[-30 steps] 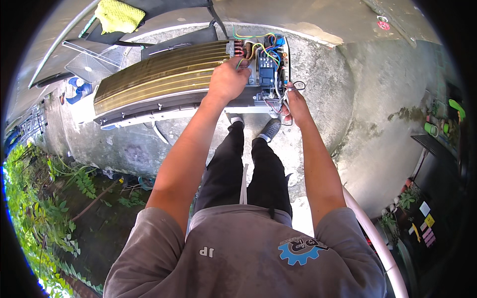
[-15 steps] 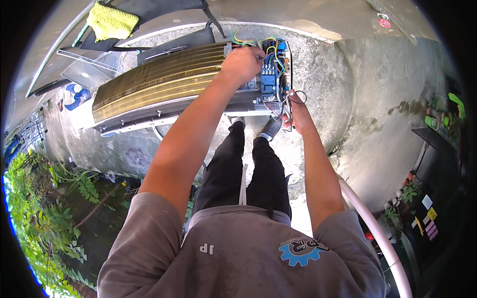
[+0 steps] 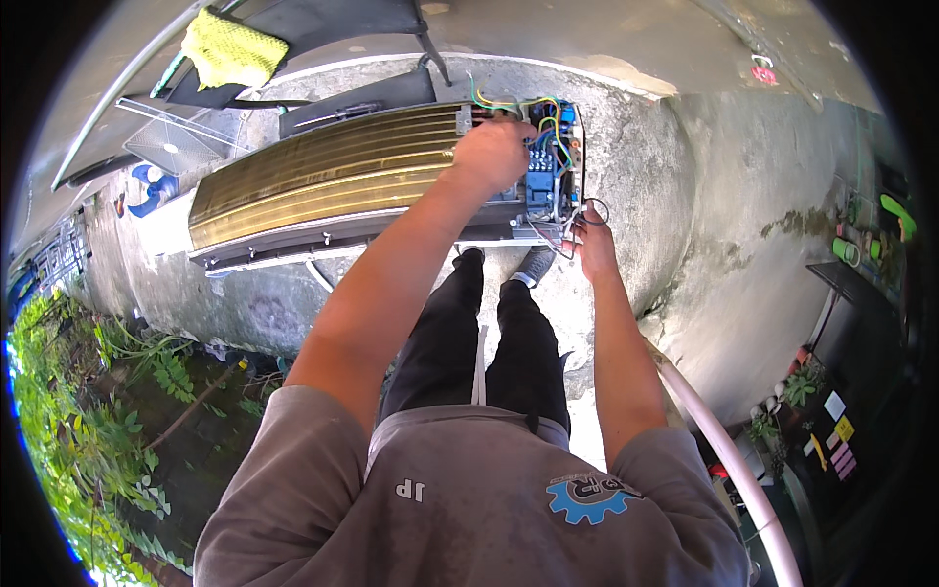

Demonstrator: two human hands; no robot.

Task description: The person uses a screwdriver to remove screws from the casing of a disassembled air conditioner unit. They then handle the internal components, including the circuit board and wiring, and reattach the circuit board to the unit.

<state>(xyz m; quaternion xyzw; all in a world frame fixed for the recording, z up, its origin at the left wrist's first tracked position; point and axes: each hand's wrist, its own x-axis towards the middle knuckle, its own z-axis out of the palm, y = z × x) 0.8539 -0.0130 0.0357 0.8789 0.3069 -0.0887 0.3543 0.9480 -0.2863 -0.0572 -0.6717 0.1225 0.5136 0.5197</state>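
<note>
"Unit (image 3: 323,181), and which hand is nearer?"

"Left hand (image 3: 494,152). I see it over the right end, fingers bent close together, tips by the wires (image 3: 565,147). What they pinch, if anything, I can't tell."

"And the right?"

"Right hand (image 3: 595,247), half curled at the near right corner, beside a thin cable (image 3: 601,212). I can't tell from here whether it grips that."

"How does the unit lie?"

"Ahead of both hands, near the concrete's (image 3: 636,166) far edge. I read its long axis as left to right, most of it stretching left of them."

"Beyond?"

"Mesh panel (image 3: 176,147) past its far left corner, yellow cloth (image 3: 235,47) farther back."
</note>
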